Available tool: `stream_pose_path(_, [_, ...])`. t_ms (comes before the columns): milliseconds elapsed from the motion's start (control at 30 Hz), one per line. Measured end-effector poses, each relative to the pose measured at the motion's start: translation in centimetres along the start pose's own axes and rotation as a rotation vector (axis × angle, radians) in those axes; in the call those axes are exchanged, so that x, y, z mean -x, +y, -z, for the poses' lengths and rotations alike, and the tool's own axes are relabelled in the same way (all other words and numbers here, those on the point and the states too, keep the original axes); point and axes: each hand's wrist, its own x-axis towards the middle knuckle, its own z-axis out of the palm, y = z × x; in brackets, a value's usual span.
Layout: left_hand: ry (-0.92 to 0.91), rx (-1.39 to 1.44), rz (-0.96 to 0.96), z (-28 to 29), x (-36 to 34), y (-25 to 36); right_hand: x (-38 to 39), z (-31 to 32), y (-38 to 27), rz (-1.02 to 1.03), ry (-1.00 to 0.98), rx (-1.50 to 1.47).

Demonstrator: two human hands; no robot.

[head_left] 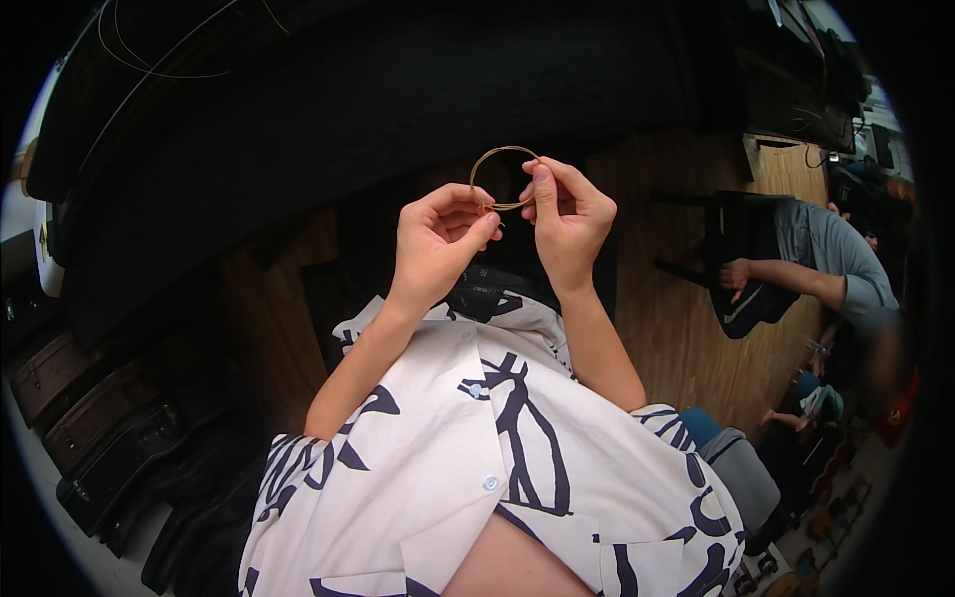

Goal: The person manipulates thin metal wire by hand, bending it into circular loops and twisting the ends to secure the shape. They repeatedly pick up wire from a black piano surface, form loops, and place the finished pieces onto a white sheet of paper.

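A small coil of gold-coloured wire string [505,148], like a wound guitar string, is held up in front of my chest. My left hand [438,239] pinches the coil's lower left side between thumb and fingers, where a short end sticks out. On the coil's right side, my right hand [570,221] grips it with thumb and forefinger, the other fingers curled behind. Both hands are in the air, close together, with the ring of wire standing open between them. The ends inside my fingers are hidden.
A dark table [398,80] spreads beyond my hands. Thin loose wires [149,70] curve at the far left. Several instrument cases [109,408] line the lower left. At right, a person in a grey shirt [836,254] sits above the wooden floor [676,338].
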Motion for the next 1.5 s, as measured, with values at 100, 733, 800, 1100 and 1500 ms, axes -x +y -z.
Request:
stream_pose_path(100, [0.028,-0.091,-0.119,-0.1,0.1,-0.4,-0.1,0.5,-0.2,-0.153,-0.045,-0.105])
stream_pose_path(733, [0.017,-0.343,-0.684,-1.1,0.0,-1.4,1.4,0.3,1.0,-0.475,-0.310,-0.358])
stream_pose_path(800, [0.004,-0.251,-0.565,-1.3,-0.2,-1.4,1.4,0.3,1.3,-0.445,-0.288,-0.323])
stream_pose_path(1100, [0.144,-0.297,-0.402,1.5,-2.4,2.0,-2.9,0.2,-0.3,-0.325,-0.173,-0.280])
stream_pose_path(1500, [0.148,-0.520,-0.672,5.6,-8.8,6.2,-25.2,-4.9,-5.6,-0.038,-0.257,0.091])
